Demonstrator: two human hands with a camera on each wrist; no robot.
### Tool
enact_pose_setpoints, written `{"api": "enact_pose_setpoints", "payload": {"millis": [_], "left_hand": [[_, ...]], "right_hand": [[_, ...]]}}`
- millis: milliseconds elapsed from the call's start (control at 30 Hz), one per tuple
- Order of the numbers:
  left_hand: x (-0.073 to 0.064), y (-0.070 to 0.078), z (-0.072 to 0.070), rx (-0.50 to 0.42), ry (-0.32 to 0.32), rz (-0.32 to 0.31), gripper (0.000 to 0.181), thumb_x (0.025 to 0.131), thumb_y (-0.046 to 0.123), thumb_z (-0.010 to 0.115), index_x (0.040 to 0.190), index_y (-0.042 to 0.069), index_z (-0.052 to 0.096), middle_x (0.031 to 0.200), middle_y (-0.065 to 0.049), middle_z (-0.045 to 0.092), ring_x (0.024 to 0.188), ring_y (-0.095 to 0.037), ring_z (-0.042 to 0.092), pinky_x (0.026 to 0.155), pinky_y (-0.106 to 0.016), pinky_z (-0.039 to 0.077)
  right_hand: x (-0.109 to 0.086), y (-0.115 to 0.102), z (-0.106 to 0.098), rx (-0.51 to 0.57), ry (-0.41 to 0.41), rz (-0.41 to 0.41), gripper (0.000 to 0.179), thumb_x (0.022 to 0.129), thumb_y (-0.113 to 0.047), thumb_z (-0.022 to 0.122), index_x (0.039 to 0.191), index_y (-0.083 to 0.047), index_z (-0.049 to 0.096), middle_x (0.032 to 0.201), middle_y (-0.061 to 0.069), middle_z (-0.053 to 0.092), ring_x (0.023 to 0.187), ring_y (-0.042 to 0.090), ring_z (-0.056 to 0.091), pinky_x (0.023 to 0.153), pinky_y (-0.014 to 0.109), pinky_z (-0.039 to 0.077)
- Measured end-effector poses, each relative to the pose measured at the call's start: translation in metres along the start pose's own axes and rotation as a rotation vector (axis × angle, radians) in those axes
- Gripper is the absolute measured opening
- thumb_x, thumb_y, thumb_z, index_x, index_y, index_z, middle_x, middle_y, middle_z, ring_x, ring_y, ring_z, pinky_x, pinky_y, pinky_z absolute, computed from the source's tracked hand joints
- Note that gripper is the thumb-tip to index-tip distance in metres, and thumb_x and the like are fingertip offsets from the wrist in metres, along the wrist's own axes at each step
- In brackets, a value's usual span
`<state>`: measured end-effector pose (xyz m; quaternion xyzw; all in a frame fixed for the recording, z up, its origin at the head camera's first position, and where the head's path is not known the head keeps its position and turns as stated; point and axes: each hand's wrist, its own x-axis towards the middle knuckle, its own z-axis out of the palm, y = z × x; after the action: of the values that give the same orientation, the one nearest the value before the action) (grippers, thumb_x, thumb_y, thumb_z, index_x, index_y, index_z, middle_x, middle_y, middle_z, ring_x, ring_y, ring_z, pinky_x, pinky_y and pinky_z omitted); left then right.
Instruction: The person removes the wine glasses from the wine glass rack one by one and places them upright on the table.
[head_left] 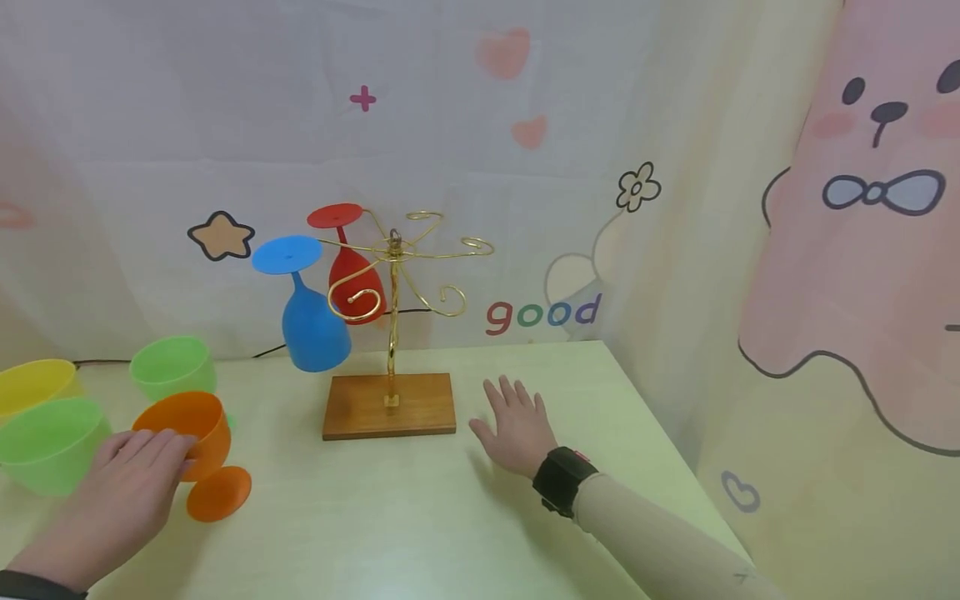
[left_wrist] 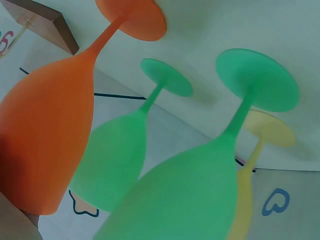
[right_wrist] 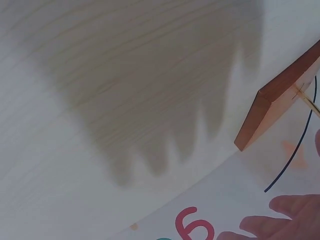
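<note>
Pinched at the bowl near its rim, the orange goblet (head_left: 213,429) is in the bent fingers of the left hand (head_left: 129,486), which is closed only as far as the cup's wall allows. The goblet leans in the head view, its bowl up and to the left, its round foot down and to the right; whether that foot touches the table (head_left: 360,517) I cannot tell. Just beside the left hand stands the nearer green goblet (head_left: 52,450), upright, with the yellow goblet (head_left: 33,387) behind it; the farther green goblet (head_left: 174,371) stands upright behind the orange one.

The right hand (head_left: 517,429) holds nothing: its fingers are spread and straight, to the right of the wooden base (head_left: 348,417), and it casts a shadow on the table. A black wristband (head_left: 562,481) sits at that wrist. From the base rises a gold stand (head_left: 392,333) with curled arms, and on its left side the blue goblet (head_left: 317,333) and the red goblet (head_left: 343,265) hang upside down, well apart from the left hand
</note>
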<state>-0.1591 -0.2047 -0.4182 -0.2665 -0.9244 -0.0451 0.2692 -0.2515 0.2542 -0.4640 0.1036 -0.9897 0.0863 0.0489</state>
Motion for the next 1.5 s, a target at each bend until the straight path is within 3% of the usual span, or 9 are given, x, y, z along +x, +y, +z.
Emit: {"api": "enact_pose_setpoints", "payload": {"millis": [200, 300, 367, 467, 533, 933, 1167, 1333, 1500], "left_hand": [[-0.004, -0.005, -0.001, 0.002, 0.014, 0.007, 0.026, 0.072, 0.0, 0.064, 0.092, 0.006, 0.049, 0.075, 0.003, 0.044, 0.076, -0.023, 0.045, 0.073, -0.046, 0.035], [-0.003, -0.008, -0.001, 0.002, 0.014, -0.004, 0.013, 0.094, 0.018, 0.051, 0.092, 0.006, 0.049, 0.074, 0.003, 0.043, 0.075, -0.024, 0.044, 0.072, -0.047, 0.035], [-0.001, -0.009, -0.002, 0.002, 0.013, -0.009, 0.016, 0.096, 0.02, 0.046, 0.092, 0.005, 0.05, 0.074, 0.002, 0.044, 0.075, -0.024, 0.044, 0.073, -0.047, 0.035], [0.0, -0.009, -0.004, 0.005, 0.006, -0.026, 0.014, 0.093, 0.018, 0.051, 0.094, 0.004, 0.051, 0.075, 0.0, 0.046, 0.075, -0.025, 0.043, 0.074, -0.049, 0.035], [0.0, -0.008, -0.005, 0.006, -0.005, -0.041, 0.02, 0.079, 0.006, 0.063, 0.094, 0.004, 0.052, 0.076, -0.001, 0.047, 0.076, -0.025, 0.043, 0.075, -0.05, 0.035], [0.0, -0.008, -0.003, -0.02, -0.006, -0.095, 0.022, 0.08, 0.014, 0.066, 0.097, 0.003, 0.057, 0.083, -0.006, 0.056, 0.082, -0.029, 0.047, 0.081, -0.052, 0.033], [0.012, 0.007, -0.006, -0.052, -0.047, -0.167, 0.059, 0.082, 0.032, 0.067, 0.127, 0.0, 0.05, 0.123, -0.022, 0.048, 0.114, -0.042, 0.034, 0.093, -0.063, 0.025], [0.026, 0.023, -0.003, -0.057, -0.031, -0.101, 0.086, 0.076, 0.044, 0.07, 0.146, 0.009, 0.035, 0.143, -0.023, 0.035, 0.132, -0.043, 0.021, 0.102, -0.067, 0.017], [0.032, 0.044, 0.008, -0.021, -0.076, -0.045, 0.098, 0.076, 0.055, 0.066, 0.153, 0.013, 0.022, 0.154, -0.019, 0.023, 0.14, -0.039, 0.009, 0.112, -0.066, 0.005]], "right_hand": [[-0.003, 0.004, -0.001, 0.014, -0.005, 0.005, 0.071, 0.095, -0.057, 0.04, 0.151, -0.015, 0.028, 0.157, 0.014, 0.025, 0.141, 0.034, 0.017, 0.113, 0.065, 0.017], [-0.004, 0.007, -0.001, 0.018, 0.001, 0.005, 0.071, 0.095, -0.056, 0.04, 0.151, -0.015, 0.028, 0.156, 0.015, 0.026, 0.14, 0.035, 0.017, 0.113, 0.065, 0.017], [-0.004, 0.008, -0.001, 0.017, 0.003, 0.009, 0.071, 0.095, -0.056, 0.04, 0.151, -0.015, 0.028, 0.156, 0.014, 0.026, 0.14, 0.035, 0.018, 0.113, 0.065, 0.017], [-0.005, 0.01, -0.002, 0.023, 0.008, 0.009, 0.071, 0.095, -0.056, 0.04, 0.151, -0.015, 0.029, 0.156, 0.014, 0.027, 0.14, 0.035, 0.018, 0.113, 0.065, 0.018], [-0.006, 0.01, -0.003, 0.028, 0.004, 0.009, 0.07, 0.095, -0.055, 0.041, 0.151, -0.015, 0.029, 0.156, 0.014, 0.027, 0.14, 0.035, 0.018, 0.113, 0.065, 0.018], [-0.006, 0.01, -0.005, 0.031, -0.012, 0.017, 0.071, 0.094, -0.056, 0.041, 0.151, -0.015, 0.028, 0.156, 0.013, 0.027, 0.14, 0.034, 0.018, 0.114, 0.064, 0.018], [-0.006, 0.006, -0.013, 0.064, 0.015, -0.006, 0.072, 0.094, -0.055, 0.044, 0.151, -0.015, 0.027, 0.157, 0.013, 0.026, 0.14, 0.034, 0.019, 0.114, 0.063, 0.02], [-0.003, -0.004, -0.03, 0.139, 0.086, -0.061, 0.072, 0.094, -0.052, 0.047, 0.151, -0.012, 0.028, 0.155, 0.014, 0.028, 0.139, 0.033, 0.022, 0.114, 0.058, 0.025], [0.004, -0.015, -0.061, 0.214, 0.193, -0.163, 0.072, 0.094, -0.046, 0.051, 0.151, -0.01, 0.026, 0.154, 0.013, 0.031, 0.139, 0.026, 0.024, 0.114, 0.052, 0.03]]}}
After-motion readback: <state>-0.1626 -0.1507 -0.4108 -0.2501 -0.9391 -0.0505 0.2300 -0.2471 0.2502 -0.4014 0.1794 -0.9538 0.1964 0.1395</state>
